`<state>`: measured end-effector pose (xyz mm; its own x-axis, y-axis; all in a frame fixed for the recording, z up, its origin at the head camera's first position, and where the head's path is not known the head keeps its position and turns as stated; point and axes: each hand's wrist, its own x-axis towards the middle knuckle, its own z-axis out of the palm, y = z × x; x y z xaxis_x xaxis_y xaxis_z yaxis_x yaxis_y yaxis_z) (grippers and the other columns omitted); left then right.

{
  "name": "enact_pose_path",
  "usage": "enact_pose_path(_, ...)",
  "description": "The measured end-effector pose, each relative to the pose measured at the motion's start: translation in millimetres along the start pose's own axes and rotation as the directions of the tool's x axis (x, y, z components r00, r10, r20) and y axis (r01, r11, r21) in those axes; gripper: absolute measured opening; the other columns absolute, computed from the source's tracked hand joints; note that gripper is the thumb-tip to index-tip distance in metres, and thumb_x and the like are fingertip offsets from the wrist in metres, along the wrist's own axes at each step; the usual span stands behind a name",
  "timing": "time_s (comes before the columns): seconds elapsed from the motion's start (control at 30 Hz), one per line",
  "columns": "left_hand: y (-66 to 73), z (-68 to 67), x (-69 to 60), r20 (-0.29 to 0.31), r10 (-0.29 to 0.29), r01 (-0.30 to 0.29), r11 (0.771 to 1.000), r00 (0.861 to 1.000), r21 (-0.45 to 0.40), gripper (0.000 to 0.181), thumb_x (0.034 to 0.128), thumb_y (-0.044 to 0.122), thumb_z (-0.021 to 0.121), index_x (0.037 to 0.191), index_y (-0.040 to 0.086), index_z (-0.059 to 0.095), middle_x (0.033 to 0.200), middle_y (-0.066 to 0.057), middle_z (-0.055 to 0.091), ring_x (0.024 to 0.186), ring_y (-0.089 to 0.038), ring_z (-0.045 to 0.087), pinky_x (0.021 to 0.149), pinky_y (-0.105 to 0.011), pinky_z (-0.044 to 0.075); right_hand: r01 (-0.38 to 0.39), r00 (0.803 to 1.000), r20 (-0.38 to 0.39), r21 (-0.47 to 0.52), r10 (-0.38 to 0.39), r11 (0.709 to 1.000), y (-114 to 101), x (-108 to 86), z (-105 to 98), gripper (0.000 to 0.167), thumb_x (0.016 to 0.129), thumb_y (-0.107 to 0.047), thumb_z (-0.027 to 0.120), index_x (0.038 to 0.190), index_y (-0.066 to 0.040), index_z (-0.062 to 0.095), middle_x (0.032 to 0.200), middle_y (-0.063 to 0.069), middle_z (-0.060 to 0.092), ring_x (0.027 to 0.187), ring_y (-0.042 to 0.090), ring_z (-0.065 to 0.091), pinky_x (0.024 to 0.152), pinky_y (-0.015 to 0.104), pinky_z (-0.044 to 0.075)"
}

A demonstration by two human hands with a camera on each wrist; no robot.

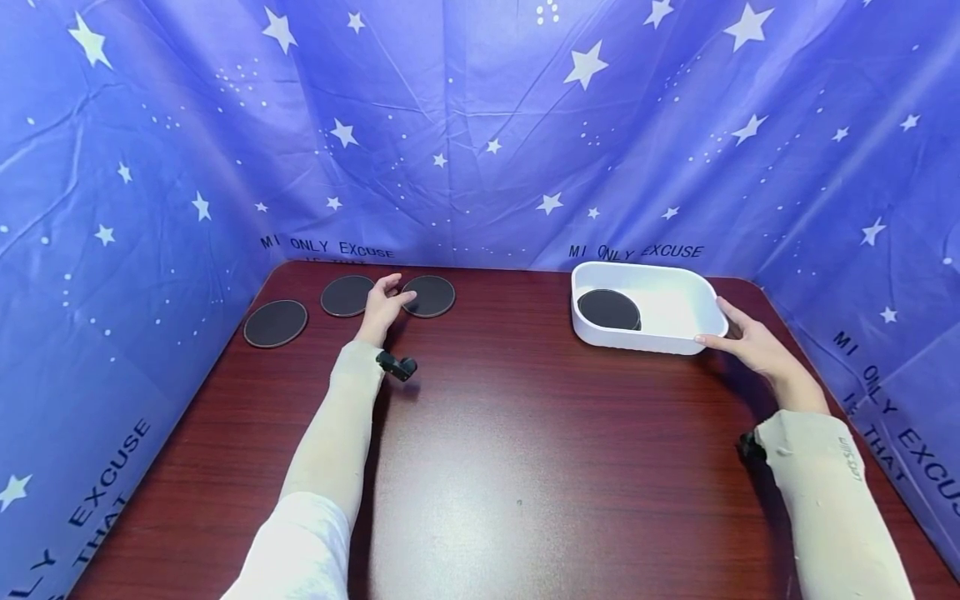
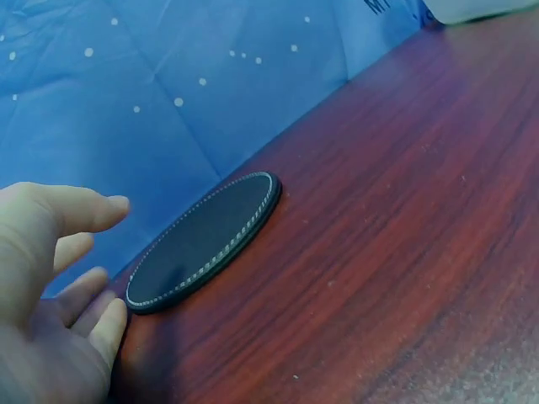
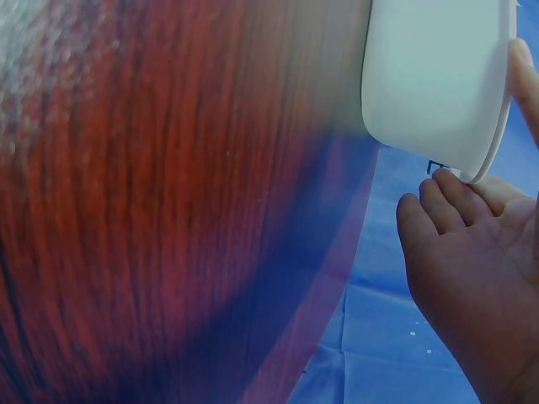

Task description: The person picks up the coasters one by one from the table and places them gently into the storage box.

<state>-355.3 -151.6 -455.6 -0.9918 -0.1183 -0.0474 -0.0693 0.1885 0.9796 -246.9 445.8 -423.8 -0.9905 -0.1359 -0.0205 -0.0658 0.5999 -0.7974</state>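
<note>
White and probably light, stiff plastic, the tray [image 1: 675, 300] sat near the bench's [image 1: 525, 417] far right corner, where your right hand [image 1: 761, 346] gripped its end, thumb on the near rim. Your left hand's [image 1: 381, 315] fingers were spread beside a black disc [image 1: 431, 297] near the far edge, left of centre; it looked thin, light and easiest pinched by its stitched rim. Glossy reddish wood ran back to a starry blue curtain [image 1: 465, 167].
</note>
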Motion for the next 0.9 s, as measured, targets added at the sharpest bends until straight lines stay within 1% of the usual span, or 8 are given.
enact_pose_path(0.1, -1.2, 2.0, -0.1, 0.032, 0.011, -0.014, 0.993, 0.999, 0.117, 0.07, 0.0899, 0.009, 0.069, 0.151, 0.0, 0.036, 0.156, -0.022, 0.038, 0.146, -0.036, 0.034, 0.123, -0.04, 0.031, -0.01, 1.0, 0.005, 0.0, 0.01, 1.0, 0, 0.1, 0, 0.091, 0.096, -0.017, 0.066, 0.157, 0.001, 0.0, 0.161, 0.032, 0.008, 0.139, 0.009, 0.038, 0.084, -0.006, 0.035)
enact_pose_path(0.17, -0.7, 4.1, -0.3, 0.057, 0.019, -0.031, 0.975, 0.998, 0.222, 0.076, 0.0879, 0.013, 0.072, 0.152, 0.001, 0.033, 0.157, -0.021, 0.037, 0.145, -0.037, 0.031, 0.124, -0.042, 0.028, -0.01, 1.0, 0.005, 0.004, 0.01, 1.0, 0, 0.4, 0, 0.091, 0.096, -0.017, 0.066, 0.158, 0.001, 0.0, 0.162, 0.032, 0.007, 0.139, 0.009, 0.037, 0.084, -0.006, 0.035)
enact_pose_path(0.33, 0.3, 11.2, -0.8, 0.13, 0.055, -0.108, 0.885, 0.99, 0.453, 0.088, 0.0833, 0.021, 0.079, 0.154, 0.002, 0.029, 0.158, -0.019, 0.036, 0.142, -0.04, 0.027, 0.12, -0.046, 0.022, 0.002, 1.0, 0.001, 0.007, -0.002, 1.0, 0, 0.3, 0, 0.091, 0.096, -0.016, 0.066, 0.157, 0.001, 0.001, 0.161, 0.034, 0.009, 0.132, -0.002, 0.039, 0.085, -0.006, 0.035)
enact_pose_path(0.47, 0.0, 16.9, -3.1, 0.169, 0.066, -0.15, 0.823, 0.983, 0.549, 0.094, 0.0816, 0.022, 0.081, 0.155, 0.001, 0.026, 0.159, -0.022, 0.032, 0.142, -0.042, 0.023, 0.118, -0.05, 0.022, -0.008, 1.0, 0.0, -0.022, 0.008, 1.0, 0, -0.5, 0, 0.092, 0.096, -0.016, 0.067, 0.157, 0.002, 0.001, 0.16, 0.034, 0.01, 0.124, -0.01, 0.041, 0.083, -0.006, 0.034)
enact_pose_path(0.53, 0.6, 19.5, -4.7, 0.165, 0.052, -0.138, 0.809, 0.985, 0.572, 0.097, 0.0809, 0.024, 0.082, 0.156, 0.003, 0.025, 0.16, -0.023, 0.029, 0.142, -0.043, 0.02, 0.119, -0.054, 0.021, -0.015, 1.0, -0.001, -0.038, 0.015, 0.999, 0, -0.2, 0, 0.092, 0.096, -0.017, 0.067, 0.158, 0.001, 0.001, 0.16, 0.034, 0.011, 0.122, -0.011, 0.041, 0.083, -0.006, 0.034)
enact_pose_path(0.73, 0.7, 24.8, -7.1, 0.141, 0.029, -0.105, 0.815, 0.99, 0.57, 0.106, 0.0772, 0.025, 0.086, 0.158, 0.013, 0.019, 0.157, -0.025, 0.021, 0.14, -0.045, 0.016, 0.118, -0.057, 0.017, -0.025, 1.0, 0.007, -0.068, 0.026, 0.997, -2, 0.4, -1, 0.092, 0.096, -0.018, 0.066, 0.158, -0.002, 0.001, 0.161, 0.032, 0.009, 0.138, 0.01, 0.038, 0.084, -0.006, 0.033)
enact_pose_path(0.8, 0.9, 25.1, -7.3, 0.139, 0.033, -0.105, 0.829, 0.99, 0.549, 0.111, 0.0759, 0.023, 0.087, 0.159, 0.014, 0.014, 0.155, -0.025, 0.019, 0.14, -0.044, 0.018, 0.119, -0.055, 0.019, -0.029, 1.0, 0.009, -0.067, 0.03, 0.997, -2, -0.2, -1, 0.092, 0.096, -0.019, 0.066, 0.158, -0.002, 0.0, 0.162, 0.031, 0.008, 0.14, 0.012, 0.037, 0.084, -0.006, 0.033)
enact_pose_path(0.9, 1.8, 24.2, -7.7, 0.133, 0.045, -0.105, 0.868, 0.99, 0.485, 0.116, 0.0761, 0.016, 0.087, 0.16, 0.012, 0.007, 0.152, -0.024, 0.015, 0.138, -0.044, 0.031, 0.122, -0.049, 0.026, -0.032, 0.999, 0.006, -0.066, 0.033, 0.997, -2, -0.9, -1, 0.093, 0.096, -0.02, 0.066, 0.158, -0.002, 0.0, 0.162, 0.031, 0.008, 0.139, 0.009, 0.037, 0.084, -0.006, 0.032)
